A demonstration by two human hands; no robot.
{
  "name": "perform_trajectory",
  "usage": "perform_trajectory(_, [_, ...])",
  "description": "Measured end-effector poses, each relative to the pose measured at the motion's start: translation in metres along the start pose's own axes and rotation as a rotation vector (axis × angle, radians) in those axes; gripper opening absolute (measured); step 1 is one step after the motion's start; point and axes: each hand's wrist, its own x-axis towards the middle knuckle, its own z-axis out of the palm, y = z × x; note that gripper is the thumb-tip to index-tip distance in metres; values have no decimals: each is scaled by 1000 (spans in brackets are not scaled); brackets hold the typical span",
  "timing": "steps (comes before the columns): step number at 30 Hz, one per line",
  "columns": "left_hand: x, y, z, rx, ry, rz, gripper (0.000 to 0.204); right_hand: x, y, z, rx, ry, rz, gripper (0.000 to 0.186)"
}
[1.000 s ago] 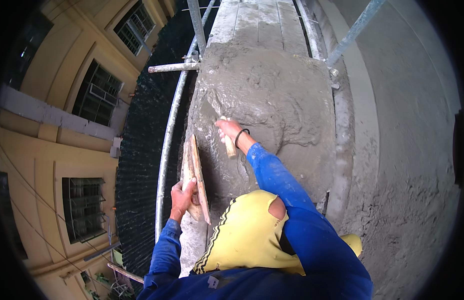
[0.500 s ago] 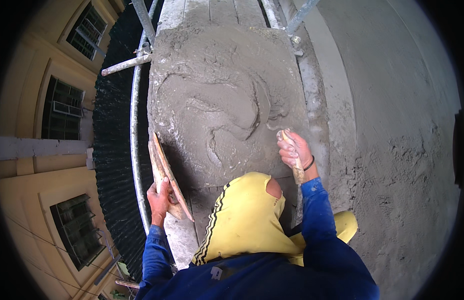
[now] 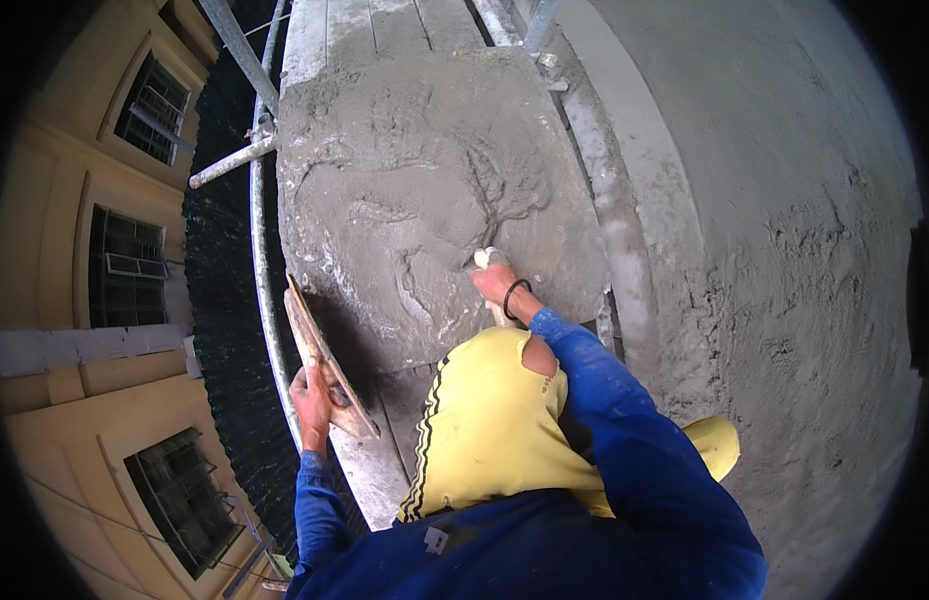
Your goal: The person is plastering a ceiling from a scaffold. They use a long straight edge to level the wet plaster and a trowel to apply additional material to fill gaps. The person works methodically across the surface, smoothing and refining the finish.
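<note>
Wet grey mortar [image 3: 395, 190] lies spread in ridges on a broad mortar board [image 3: 335, 335] in front of me. My left hand [image 3: 313, 400] is closed round the grip of a wooden float [image 3: 320, 345], tilted on edge beside the board's near left corner. My right hand [image 3: 496, 282] is wrapped around the handle of a trowel [image 3: 501, 315] low over the mortar, right of the middle. The trowel's blade cannot be made out; the hand and mortar seem to cover it. My knee in yellow trousers [image 3: 475, 420] is just below the right hand.
Scaffold planks [image 3: 375, 25] run ahead beyond the board. A metal scaffold pipe [image 3: 260, 230] edges the left side, with a dark corrugated sheet [image 3: 220, 260] past it. A grey plastered wall [image 3: 785, 250] stands on the right, and a yellow building [image 3: 60, 240] on the far left.
My right hand has moved left and nearer to me with the trowel, and the mortar's ridges have shifted. The float has stayed nearly in place in my left hand. The view has turned slightly.
</note>
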Motion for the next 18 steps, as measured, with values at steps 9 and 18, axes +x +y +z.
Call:
perform_trajectory(9, [-1, 1, 0, -243, -103, 5, 49, -82, -69, -75, 367, -57, -8, 51])
perform_trajectory(18, [94, 46, 226, -832, -492, 128, 30, -210, -135, -219, -37, 487, -677, 34])
